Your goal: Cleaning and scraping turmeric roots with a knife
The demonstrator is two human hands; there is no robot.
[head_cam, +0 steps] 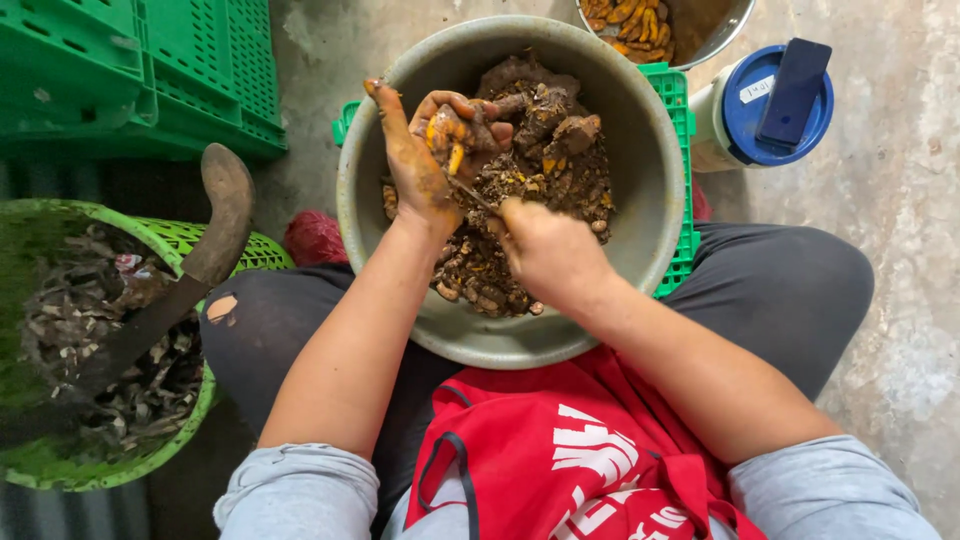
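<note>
Head view: left hand (pixel 425 150) curled around orange-fleshed turmeric root (pixel 447 130), held above grey basin (pixel 640 150). Right hand (pixel 545 250) closed on small knife (pixel 478 195), blade tip near root. Basin sits on lap, filled with muddy roots (pixel 540 150). Green basket (pixel 170 240) of peelings at left; second bowl (pixel 715 35) of peeled orange pieces beyond; blue-lidded jar (pixel 755 110) with phone (pixel 795 90) on top.

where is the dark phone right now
In the head view, the dark rectangular phone lies at upper right, atop the blue lid of a white round container, right of the grey round basin of muddy roots.
</note>
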